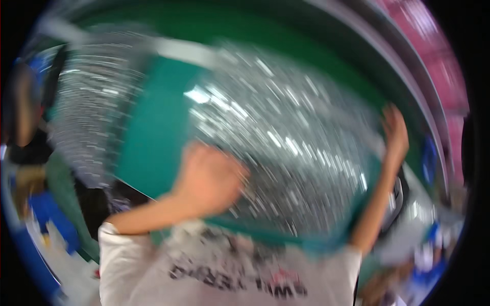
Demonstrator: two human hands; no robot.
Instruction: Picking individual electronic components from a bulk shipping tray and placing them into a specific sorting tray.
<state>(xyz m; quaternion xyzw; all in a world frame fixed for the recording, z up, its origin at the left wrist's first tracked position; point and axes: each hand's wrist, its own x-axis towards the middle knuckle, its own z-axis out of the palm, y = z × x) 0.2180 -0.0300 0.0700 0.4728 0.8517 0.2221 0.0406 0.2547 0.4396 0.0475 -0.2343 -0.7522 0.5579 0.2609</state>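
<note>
A wide sheet of shiny clear bubble wrap (pixel 286 137) lies over the green table, streaked by motion blur. Above its near left part is my left hand (pixel 212 176), its fingers curled in. Whatever those fingers may hold is hidden. At the sheet's right end I have my right hand (pixel 395 132), fingers stretched out and pointing away from me. It is beside the wrap's edge, and I cannot tell whether it touches it.
More bubble wrap (pixel 97 102) lies at the left, across a bare strip of the green tabletop (pixel 155 112). A pale strip (pixel 184 52) runs along the far side. At the far left, another person's arm (pixel 24 107) shows, blurred. Blue items (pixel 56 219) sit at the lower left.
</note>
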